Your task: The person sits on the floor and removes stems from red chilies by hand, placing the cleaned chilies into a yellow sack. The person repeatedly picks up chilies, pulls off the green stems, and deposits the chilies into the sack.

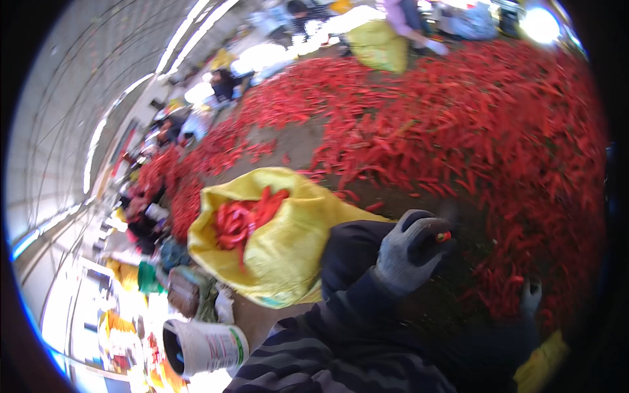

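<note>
My left hand, in a grey knitted glove with a dark palm, is curled around a red chili pepper; only one end of it shows. It is raised beside my dark-clad knee. My right hand, also gloved, is low at the right, at the edge of the pile of red chili peppers. Shadow and blur hide its fingers, so I cannot tell whether it holds anything. Left of my knee stands a yellow woven sack, its mouth wide, with red peppers inside.
A white plastic bucket lies tilted at lower left. Beyond it are bundled bags and a green container. Several people sit along the far edge of the pile, near another yellow sack. Yellow material shows at bottom right.
</note>
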A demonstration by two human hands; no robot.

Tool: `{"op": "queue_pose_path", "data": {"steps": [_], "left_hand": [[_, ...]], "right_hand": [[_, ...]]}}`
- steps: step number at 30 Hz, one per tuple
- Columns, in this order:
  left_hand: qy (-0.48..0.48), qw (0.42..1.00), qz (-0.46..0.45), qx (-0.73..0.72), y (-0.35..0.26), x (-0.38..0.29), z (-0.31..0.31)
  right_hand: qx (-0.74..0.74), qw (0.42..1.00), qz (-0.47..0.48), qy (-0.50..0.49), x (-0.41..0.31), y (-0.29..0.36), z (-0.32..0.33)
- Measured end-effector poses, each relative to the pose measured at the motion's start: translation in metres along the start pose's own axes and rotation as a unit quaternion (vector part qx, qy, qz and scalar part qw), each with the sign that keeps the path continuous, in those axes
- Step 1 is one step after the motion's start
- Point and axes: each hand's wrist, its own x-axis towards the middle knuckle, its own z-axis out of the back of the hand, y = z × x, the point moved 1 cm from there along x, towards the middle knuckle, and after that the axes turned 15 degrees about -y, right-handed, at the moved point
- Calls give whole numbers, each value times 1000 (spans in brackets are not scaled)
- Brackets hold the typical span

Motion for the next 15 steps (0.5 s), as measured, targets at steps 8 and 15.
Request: {"op": "queue_pose_path", "data": {"steps": [8,15], "left_hand": [[246,924,275,-100,112,-115,-206],[226,799,523,-195,143,-184,-232]], "right_hand": [[109,984,-142,1,-40,91,-23],[-49,993,43,100,-87,108,-64]]}}
